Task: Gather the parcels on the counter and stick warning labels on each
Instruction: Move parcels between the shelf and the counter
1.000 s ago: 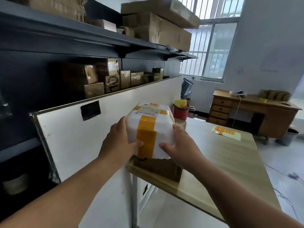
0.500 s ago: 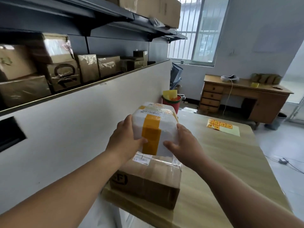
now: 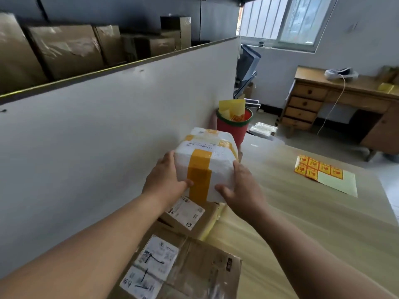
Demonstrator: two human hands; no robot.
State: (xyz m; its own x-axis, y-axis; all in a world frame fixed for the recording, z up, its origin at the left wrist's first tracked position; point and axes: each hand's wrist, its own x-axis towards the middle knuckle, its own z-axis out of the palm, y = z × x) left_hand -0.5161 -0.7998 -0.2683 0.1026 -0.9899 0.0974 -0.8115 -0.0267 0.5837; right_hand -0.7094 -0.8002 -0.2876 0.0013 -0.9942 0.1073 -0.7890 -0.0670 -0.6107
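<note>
I grip the white foam parcel banded with orange tape between my left hand and right hand (thumbs on its near face), arms outstretched.

Along the tabletop's left edge, against the partition, the nearest box lies before a second box. The parcel is above the second box, held between the left hand and right hand. The label sheet lies far right. The bin stands at the far left end, beside the partition.
</note>
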